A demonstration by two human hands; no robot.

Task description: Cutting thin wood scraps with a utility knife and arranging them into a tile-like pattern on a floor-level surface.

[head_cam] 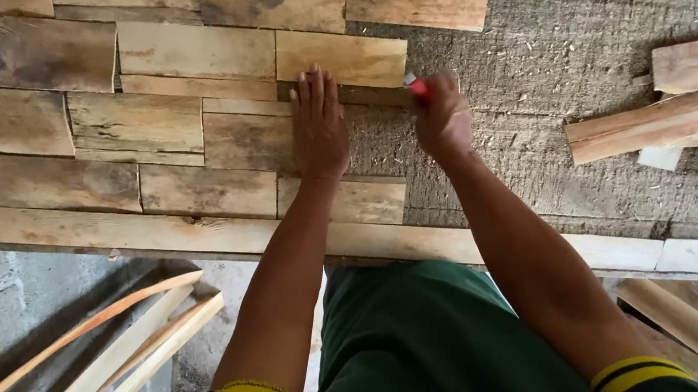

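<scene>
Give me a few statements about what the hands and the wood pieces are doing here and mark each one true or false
1. The left hand lies flat, fingers spread, on the flat brown wooden blocks laid like a mosaic. True.
2. The right hand is empty. False: it grips a small red tool, too hidden to identify.
3. The wooden blocks cover the whole rough grey board. False: its right part is bare.
4. Loose reddish wood offcuts lie to the right of both hands. True.
5. Long pale curved wood strips lean at lower left, below the board. True.
</scene>
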